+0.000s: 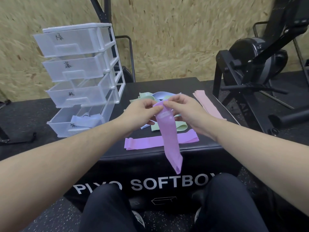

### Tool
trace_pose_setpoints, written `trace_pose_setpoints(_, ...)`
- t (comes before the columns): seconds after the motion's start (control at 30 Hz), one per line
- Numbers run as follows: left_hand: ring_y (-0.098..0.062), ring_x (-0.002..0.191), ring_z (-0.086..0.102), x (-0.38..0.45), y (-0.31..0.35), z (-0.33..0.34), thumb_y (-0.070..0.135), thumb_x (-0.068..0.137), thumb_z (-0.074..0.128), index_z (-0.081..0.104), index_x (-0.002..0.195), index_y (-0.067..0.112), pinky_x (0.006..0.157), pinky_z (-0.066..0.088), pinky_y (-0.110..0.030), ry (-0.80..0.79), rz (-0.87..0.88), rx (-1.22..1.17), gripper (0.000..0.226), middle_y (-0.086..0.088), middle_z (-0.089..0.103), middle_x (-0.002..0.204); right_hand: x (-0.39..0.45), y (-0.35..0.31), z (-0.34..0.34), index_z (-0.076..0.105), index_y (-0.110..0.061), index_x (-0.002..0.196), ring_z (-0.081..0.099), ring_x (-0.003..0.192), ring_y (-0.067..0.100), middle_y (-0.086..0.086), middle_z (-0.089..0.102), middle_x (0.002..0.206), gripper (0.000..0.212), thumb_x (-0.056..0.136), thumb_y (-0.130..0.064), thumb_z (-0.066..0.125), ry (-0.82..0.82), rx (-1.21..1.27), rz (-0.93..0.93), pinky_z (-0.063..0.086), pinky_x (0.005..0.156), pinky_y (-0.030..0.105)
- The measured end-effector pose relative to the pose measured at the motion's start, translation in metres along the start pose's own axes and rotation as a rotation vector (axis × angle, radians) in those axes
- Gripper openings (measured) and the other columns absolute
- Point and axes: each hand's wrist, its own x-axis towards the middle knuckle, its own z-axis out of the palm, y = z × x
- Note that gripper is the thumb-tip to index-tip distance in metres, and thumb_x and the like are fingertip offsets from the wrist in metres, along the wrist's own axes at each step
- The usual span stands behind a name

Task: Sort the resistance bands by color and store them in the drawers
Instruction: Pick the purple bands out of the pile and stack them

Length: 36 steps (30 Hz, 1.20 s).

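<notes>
Head view: both my hands were together at the top end of a purple band [167, 131], my left hand [140, 111] and my right hand [182, 109] each pinching it. Its long axis hung straight down from that grip, its free end below the front edge of the black soft box [150, 173] serving as counter. The drawer unit [80, 77] stood to my left, nearer the left hand, all four drawers pulled out; the bottom drawer [66, 126] held pale bands. A second purple band [150, 141] lay flat crosswise on the counter. Green and pale blue bands [150, 97] lay heaped behind my hands, pink bands [209, 104] to the right. Black gym equipment [259, 64] stood on the right against a chipboard wall.
</notes>
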Motion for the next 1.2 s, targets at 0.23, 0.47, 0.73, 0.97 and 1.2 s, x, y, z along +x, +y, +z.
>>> trace_pose_setpoints(0.23, -0.012, 0.07, 0.07, 0.002, 0.014, -0.001, 0.026, 0.103, 0.053, 0.061, 0.096, 0.017, 0.068, 0.062, -0.034, 0.001, 0.037, -0.131, 0.014, 0.007, 0.071, 0.075, -0.002, 0.012, -0.006, 0.061, -0.027, 0.122, 0.069, 0.108, 0.009, -0.008, 0.074, 0.112, 0.034, 0.092, -0.039, 0.07, -0.168, -0.048, 0.055, 0.05, 0.099, 0.037)
trace_pose_setpoints(0.47, -0.016, 0.074, 0.071, 0.01, 0.014, -0.009, 0.024, 0.103, 0.051, 0.057, 0.095, 0.016, 0.063, 0.06, -0.032, 0.113, 0.004, -0.269, 0.013, 0.0, 0.068, 0.088, -0.001, 0.022, -0.009, 0.072, -0.013, 0.108, 0.071, 0.083, 0.012, 0.001, 0.077, 0.096, 0.024, 0.089, -0.028, 0.074, -0.172, -0.113, 0.113, 0.056, 0.08, 0.03)
trace_pose_setpoints(0.73, -0.018, 0.067, 0.074, 0.018, -0.004, -0.027, 0.011, 0.1, 0.039, 0.051, 0.104, 0.011, 0.063, 0.06, -0.031, 0.314, -0.155, -0.459, 0.013, -0.005, 0.073, 0.085, 0.002, 0.037, -0.033, 0.068, -0.016, 0.096, 0.067, 0.086, 0.016, 0.003, 0.074, 0.096, 0.009, 0.09, -0.021, 0.072, -0.277, -0.196, 0.217, 0.05, 0.085, 0.033)
trace_pose_setpoints(0.97, -0.015, 0.065, 0.073, 0.017, -0.042, -0.036, 0.002, 0.097, 0.04, 0.052, 0.1, 0.008, 0.061, 0.06, -0.029, 0.371, -0.262, -0.472, 0.014, -0.01, 0.071, 0.094, 0.004, 0.05, -0.057, 0.064, -0.02, 0.067, 0.052, 0.063, 0.017, -0.001, 0.062, 0.069, 0.022, 0.087, -0.027, 0.073, -0.147, -0.303, 0.298, 0.035, 0.057, 0.025)
trace_pose_setpoints(1.2, -0.016, 0.074, 0.076, 0.015, -0.071, -0.026, 0.0, 0.1, 0.043, 0.053, 0.105, 0.01, 0.062, 0.06, -0.029, 0.346, -0.349, -0.532, 0.015, -0.012, 0.072, 0.102, 0.011, 0.062, -0.067, 0.071, -0.014, 0.089, 0.07, 0.084, 0.017, 0.005, 0.076, 0.085, 0.034, 0.079, -0.046, 0.079, -0.089, -0.267, 0.347, 0.052, 0.089, 0.034)
